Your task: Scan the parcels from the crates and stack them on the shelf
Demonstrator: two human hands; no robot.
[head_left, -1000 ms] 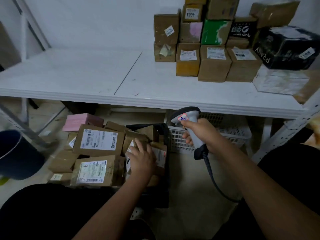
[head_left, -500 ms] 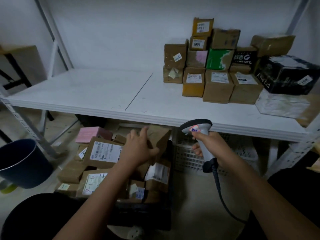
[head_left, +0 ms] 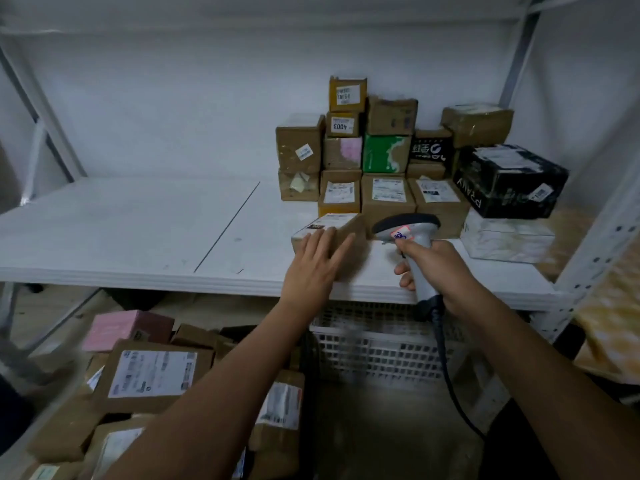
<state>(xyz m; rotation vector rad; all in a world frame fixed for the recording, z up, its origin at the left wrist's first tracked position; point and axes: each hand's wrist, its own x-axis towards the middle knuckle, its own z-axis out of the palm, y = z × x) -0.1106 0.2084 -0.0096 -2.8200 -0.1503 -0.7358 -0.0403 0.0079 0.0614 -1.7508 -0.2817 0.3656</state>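
A small brown parcel (head_left: pixel 341 227) with a white label lies on the white shelf (head_left: pixel 138 230), just in front of the stacked parcels (head_left: pixel 388 188). My left hand (head_left: pixel 313 268) rests flat on its top and near side, fingers straight. My right hand (head_left: pixel 440 268) grips the handle of the grey barcode scanner (head_left: pixel 410 233), whose head points at the parcel. The scanner's cable hangs down to the right. Below the shelf at the lower left, several labelled parcels (head_left: pixel 152 372) lie heaped in a dark crate whose walls are mostly hidden.
A white lattice crate (head_left: pixel 381 351) stands under the shelf. A large black box (head_left: pixel 509 181) sits on a white box (head_left: pixel 509 240) at the shelf's right. A pink box (head_left: pixel 114 329) lies on the heap. Shelf uprights (head_left: pixel 588 258) stand right and left.
My left hand lifted a parcel out of the crate and set it on the shelf. My right hand rose with the scanner to shelf height. The view tilted up.
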